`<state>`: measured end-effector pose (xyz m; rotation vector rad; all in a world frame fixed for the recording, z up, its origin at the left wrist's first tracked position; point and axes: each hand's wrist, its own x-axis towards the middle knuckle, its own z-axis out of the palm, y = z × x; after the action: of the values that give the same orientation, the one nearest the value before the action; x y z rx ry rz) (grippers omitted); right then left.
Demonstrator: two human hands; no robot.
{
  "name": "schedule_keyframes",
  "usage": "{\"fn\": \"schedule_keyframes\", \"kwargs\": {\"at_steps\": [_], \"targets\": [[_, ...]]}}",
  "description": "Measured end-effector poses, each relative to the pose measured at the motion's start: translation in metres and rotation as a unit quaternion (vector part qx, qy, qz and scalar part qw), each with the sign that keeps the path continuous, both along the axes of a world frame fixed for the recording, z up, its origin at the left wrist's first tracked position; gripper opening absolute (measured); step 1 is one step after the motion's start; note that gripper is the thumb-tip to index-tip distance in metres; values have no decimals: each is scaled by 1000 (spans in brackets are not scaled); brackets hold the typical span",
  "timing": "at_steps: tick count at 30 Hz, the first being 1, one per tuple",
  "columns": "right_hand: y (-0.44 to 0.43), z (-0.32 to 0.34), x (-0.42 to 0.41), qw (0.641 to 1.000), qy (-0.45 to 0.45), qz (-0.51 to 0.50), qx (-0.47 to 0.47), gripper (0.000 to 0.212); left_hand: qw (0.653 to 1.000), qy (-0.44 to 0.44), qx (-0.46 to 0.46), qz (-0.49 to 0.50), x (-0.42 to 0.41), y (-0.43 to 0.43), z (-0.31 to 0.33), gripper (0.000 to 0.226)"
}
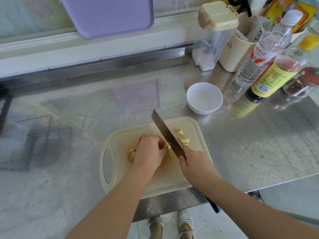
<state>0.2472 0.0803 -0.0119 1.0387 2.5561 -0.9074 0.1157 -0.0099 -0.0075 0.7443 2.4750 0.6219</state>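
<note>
Cream board at near counter edge. Ginger on its left half: knobbly, tan skin, long axis near-left to far-right, mostly under left hand. Curled fingers hold it down, yellow cut end at fingertips. Knife just right of them, blade pointing far-left. Yellow chunks in 2 clumps right of blade. Right hand wrapped tight at blade's heel. White bowl far right.

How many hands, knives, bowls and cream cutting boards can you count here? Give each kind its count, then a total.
Hands: 2, left hand and right hand
Knife: 1
Bowl: 1
Cream cutting board: 1
Total: 5
</note>
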Motion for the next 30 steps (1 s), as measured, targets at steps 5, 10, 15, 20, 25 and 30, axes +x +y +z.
{"fn": "schedule_keyframes", "kwargs": {"at_steps": [5, 10, 15, 20, 25, 30], "targets": [[-3, -2, -8, 1000, -24, 13, 7, 14, 1000, -9, -6, -2, 0, 1, 0, 18], [-1, -4, -20, 999, -36, 16, 7, 16, 1000, 8, 9, 2, 1, -1, 0, 13], [12, -1, -10, 998, 17, -49, -35, 17, 998, 3, 37, -53, -2, -4, -2, 20], [18, -1, 6, 999, 22, -21, -18, 11, 996, 9, 55, -74, -1, -4, -5, 25], [12, 0, 13, 999, 34, -13, -13, 10, 996, 10, 63, -58, 2, -7, -6, 25], [3, 1, 13, 999, 37, -10, -8, 10, 997, 30, 46, -45, 5, -8, -7, 16]]}}
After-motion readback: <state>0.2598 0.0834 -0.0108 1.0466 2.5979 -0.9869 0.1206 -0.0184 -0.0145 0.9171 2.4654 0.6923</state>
